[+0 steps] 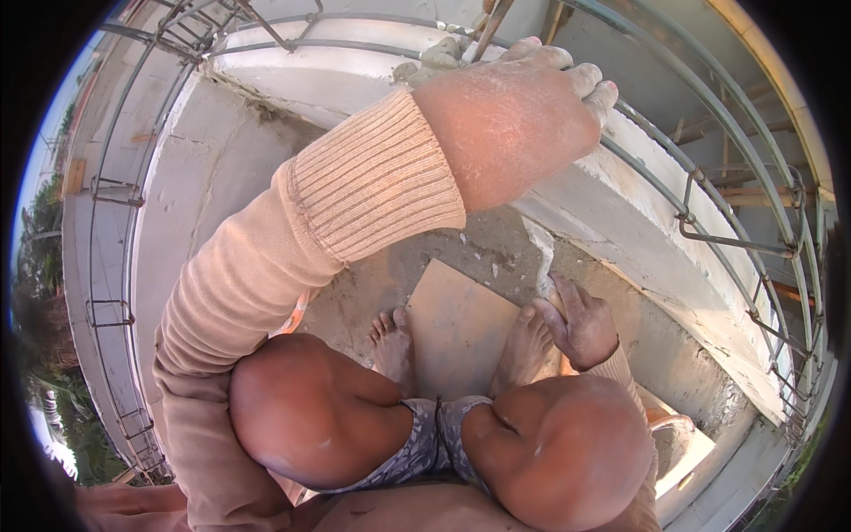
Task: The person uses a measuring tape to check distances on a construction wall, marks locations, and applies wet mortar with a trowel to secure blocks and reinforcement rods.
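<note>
My left hand [523, 120], dusty with pale powder, reaches over the top of the white block wall [585, 208]. Its fingers bend down at the steel rebar [651, 160]; the palm and anything in it are hidden. Grey mortar [441, 55] lies in a lump on the wall just beyond the hand. Low by my right knee, my right hand [585, 326] is closed round the handle of a narrow trowel [542, 257] coated in whitish mortar. That tool points away from me, close to the foot of the wall.
A flat tan board [456, 332] lies between my bare feet on a mortar-spattered floor [483, 244]. Rebar cages run along the walls on both sides. An orange-rimmed container [671, 424] stands beside my right knee, and wooden props [492, 28] rise beyond the wall.
</note>
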`<state>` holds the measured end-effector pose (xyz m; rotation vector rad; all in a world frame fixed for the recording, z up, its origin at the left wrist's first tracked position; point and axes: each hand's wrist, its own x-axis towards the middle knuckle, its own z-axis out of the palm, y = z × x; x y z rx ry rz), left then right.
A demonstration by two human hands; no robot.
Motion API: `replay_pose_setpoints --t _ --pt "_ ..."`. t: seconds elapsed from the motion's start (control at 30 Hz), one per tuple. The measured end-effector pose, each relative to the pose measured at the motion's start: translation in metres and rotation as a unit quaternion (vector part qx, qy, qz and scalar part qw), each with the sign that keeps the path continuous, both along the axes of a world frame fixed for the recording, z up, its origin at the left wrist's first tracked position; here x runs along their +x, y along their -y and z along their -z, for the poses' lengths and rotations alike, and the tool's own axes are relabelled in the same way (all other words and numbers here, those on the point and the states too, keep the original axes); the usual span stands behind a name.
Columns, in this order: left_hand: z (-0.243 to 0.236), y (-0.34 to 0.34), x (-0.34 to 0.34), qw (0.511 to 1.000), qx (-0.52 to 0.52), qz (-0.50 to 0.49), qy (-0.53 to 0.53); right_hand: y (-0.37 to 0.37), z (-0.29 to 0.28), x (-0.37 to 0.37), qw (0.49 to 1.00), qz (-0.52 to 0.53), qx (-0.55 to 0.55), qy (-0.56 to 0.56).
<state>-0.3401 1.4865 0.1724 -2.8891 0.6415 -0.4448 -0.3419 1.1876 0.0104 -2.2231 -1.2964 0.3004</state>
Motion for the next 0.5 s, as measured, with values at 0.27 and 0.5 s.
replay_pose_setpoints --t 0.27,0.5 --pt "-0.007 -0.003 -0.004 0.998 -0.063 0.022 -0.021 0.006 0.009 -0.006 0.994 0.069 -0.028 -0.082" --pt "-0.02 0.002 -0.002 0.991 -0.074 -0.011 -0.109 0.005 0.006 0.011 0.999 0.049 -0.008 -0.005"
